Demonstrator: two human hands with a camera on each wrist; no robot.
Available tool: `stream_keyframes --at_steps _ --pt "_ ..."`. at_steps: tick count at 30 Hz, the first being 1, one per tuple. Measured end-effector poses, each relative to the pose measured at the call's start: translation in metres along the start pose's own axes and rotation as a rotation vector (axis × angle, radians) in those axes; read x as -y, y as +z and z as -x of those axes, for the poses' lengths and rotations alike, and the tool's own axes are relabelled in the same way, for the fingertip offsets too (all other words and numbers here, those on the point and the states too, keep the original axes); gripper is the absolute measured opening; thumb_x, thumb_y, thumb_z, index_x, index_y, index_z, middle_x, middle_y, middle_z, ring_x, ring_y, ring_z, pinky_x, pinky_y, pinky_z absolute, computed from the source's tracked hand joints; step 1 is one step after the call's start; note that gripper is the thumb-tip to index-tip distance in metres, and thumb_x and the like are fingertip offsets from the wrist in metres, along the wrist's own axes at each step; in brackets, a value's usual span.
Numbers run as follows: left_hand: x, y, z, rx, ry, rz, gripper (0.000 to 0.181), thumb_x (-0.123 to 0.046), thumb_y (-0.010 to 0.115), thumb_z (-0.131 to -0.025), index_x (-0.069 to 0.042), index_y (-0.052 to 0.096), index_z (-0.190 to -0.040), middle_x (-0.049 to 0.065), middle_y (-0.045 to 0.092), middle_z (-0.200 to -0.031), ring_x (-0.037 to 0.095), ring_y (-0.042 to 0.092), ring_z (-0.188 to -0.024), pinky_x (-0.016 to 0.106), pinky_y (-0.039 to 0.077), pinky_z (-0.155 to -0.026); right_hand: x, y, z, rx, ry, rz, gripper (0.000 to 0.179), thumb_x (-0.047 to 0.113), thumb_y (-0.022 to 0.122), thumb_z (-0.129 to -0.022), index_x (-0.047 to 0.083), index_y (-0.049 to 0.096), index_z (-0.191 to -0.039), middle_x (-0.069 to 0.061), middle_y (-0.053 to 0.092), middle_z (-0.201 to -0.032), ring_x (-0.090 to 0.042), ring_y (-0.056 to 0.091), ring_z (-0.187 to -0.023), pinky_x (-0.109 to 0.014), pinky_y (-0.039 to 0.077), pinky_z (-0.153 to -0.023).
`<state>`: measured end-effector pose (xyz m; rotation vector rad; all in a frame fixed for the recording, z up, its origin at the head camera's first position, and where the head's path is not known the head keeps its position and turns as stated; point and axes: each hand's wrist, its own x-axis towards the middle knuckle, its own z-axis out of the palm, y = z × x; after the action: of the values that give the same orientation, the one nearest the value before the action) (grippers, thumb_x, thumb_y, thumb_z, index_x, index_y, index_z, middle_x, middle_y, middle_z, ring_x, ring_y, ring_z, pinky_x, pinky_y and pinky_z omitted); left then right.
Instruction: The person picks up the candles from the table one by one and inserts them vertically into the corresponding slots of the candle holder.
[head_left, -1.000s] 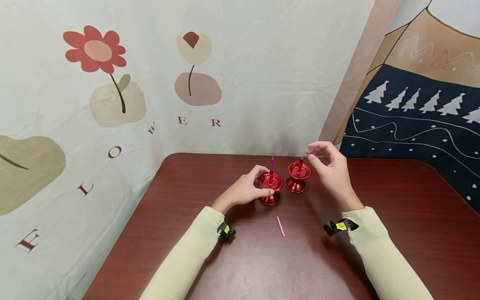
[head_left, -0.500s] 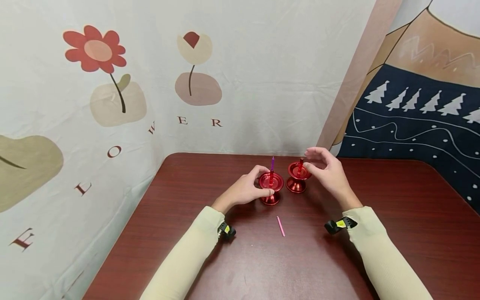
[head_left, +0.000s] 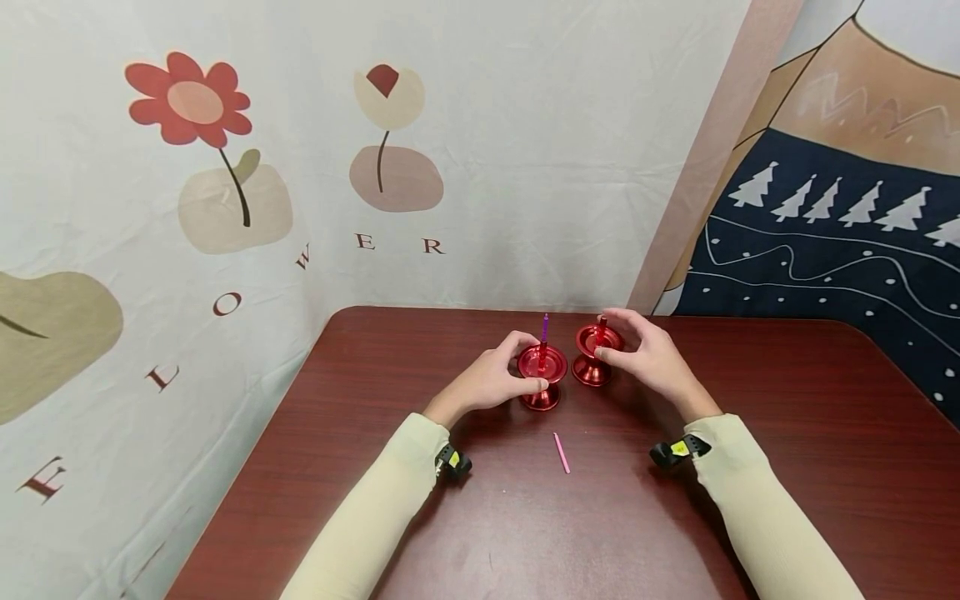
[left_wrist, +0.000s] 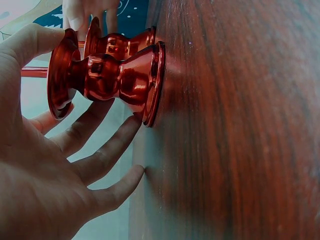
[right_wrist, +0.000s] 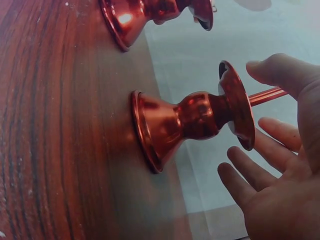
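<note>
Two shiny red metal candle holders stand upright on the table. My left hand point(head_left: 495, 371) grips the left candle holder point(head_left: 542, 400), thumb at the dish rim and fingers behind it, as the left wrist view shows. A thin purple candle point(head_left: 545, 327) rises from that holder's socket. Around the dish of the right candle holder point(head_left: 592, 372) my right hand point(head_left: 651, 354) is spread. Its thumb point(right_wrist: 280, 70) stands just off the dish, with the fingers loosely bent on the far side. No coloured candle shows above this holder's red socket tube point(right_wrist: 267, 96).
A pink candle point(head_left: 562, 452) lies on the dark red wooden table point(head_left: 525, 533), nearer to me than the holders. Behind the table's back edge hang a pale flower-print cloth point(head_left: 525, 167) and a dark blue tree-print cloth point(head_left: 825, 242).
My right hand has moved left and slightly down, from beside the right candle holder to around its dish. My left hand and the pink candle have stayed in place.
</note>
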<state>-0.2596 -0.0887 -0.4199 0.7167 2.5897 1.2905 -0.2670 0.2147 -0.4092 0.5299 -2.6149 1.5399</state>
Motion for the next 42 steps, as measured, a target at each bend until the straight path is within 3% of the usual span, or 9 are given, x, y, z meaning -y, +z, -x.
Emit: stream_keyframes --at_steps 12,21,29,32,36,39,42 --pt "-0.003 0.000 0.000 -0.007 0.007 -0.005 0.068 -0.034 0.084 -0.096 -0.013 0.051 -0.151 0.013 0.070 -0.138 0.028 0.065 -0.134 0.047 0.051 -0.114 -0.001 -0.003 0.000 0.018 -0.002 0.048 0.074 0.015 0.085 -0.097 0.000 0.049 -0.160 -0.024 0.058 -0.157 -0.042 0.057 -0.144 -0.058 0.043 -0.119" --pt "-0.002 0.000 0.002 -0.052 0.002 -0.011 0.066 -0.033 0.084 -0.096 -0.012 0.052 -0.150 0.014 0.071 -0.136 0.027 0.067 -0.130 0.045 0.052 -0.112 0.000 -0.007 0.001 0.062 0.016 0.102 0.074 0.021 0.085 -0.097 0.003 0.051 -0.160 -0.023 0.057 -0.157 -0.043 0.053 -0.146 -0.064 0.042 -0.119" --pt "-0.002 -0.005 0.001 -0.090 0.014 -0.035 0.070 -0.038 0.085 -0.094 -0.009 0.055 -0.152 0.011 0.068 -0.141 0.027 0.065 -0.131 0.045 0.052 -0.111 0.003 -0.011 0.003 0.131 0.003 0.076 0.074 0.020 0.086 -0.093 0.005 0.054 -0.158 -0.022 0.064 -0.151 -0.041 0.060 -0.138 -0.061 0.050 -0.113" --pt "-0.005 -0.009 0.001 -0.170 0.038 -0.033 0.073 -0.042 0.084 -0.095 -0.008 0.056 -0.153 0.010 0.064 -0.148 0.029 0.061 -0.137 0.048 0.050 -0.114 0.005 -0.014 0.003 0.162 -0.011 0.056 0.073 0.018 0.087 -0.093 0.004 0.055 -0.158 -0.020 0.065 -0.149 -0.039 0.061 -0.135 -0.055 0.055 -0.107" --pt "-0.017 -0.014 0.003 -0.390 0.126 -0.006 0.068 -0.042 0.083 -0.096 -0.006 0.058 -0.148 0.012 0.063 -0.144 0.034 0.059 -0.137 0.054 0.047 -0.114 0.006 -0.019 0.003 0.200 -0.027 0.046 0.072 0.015 0.087 -0.092 0.005 0.056 -0.156 -0.018 0.066 -0.146 -0.037 0.062 -0.131 -0.042 0.059 -0.099" --pt "-0.025 -0.013 0.005 -0.589 0.262 0.021 0.054 -0.035 0.082 -0.096 -0.002 0.063 -0.134 0.014 0.066 -0.130 0.033 0.063 -0.123 0.051 0.052 -0.104 0.007 -0.022 0.004 0.235 -0.034 0.043 0.071 0.014 0.087 -0.091 0.006 0.058 -0.155 -0.017 0.067 -0.144 -0.036 0.064 -0.127 -0.036 0.059 -0.096" --pt "-0.034 -0.009 0.007 -0.704 0.425 0.019 0.039 -0.026 0.082 -0.095 0.000 0.066 -0.120 0.012 0.067 -0.113 0.029 0.065 -0.105 0.044 0.056 -0.090 0.007 -0.023 0.006 0.270 -0.041 0.032 0.069 0.013 0.086 -0.091 0.006 0.059 -0.154 -0.017 0.068 -0.144 -0.035 0.065 -0.125 -0.035 0.059 -0.095"
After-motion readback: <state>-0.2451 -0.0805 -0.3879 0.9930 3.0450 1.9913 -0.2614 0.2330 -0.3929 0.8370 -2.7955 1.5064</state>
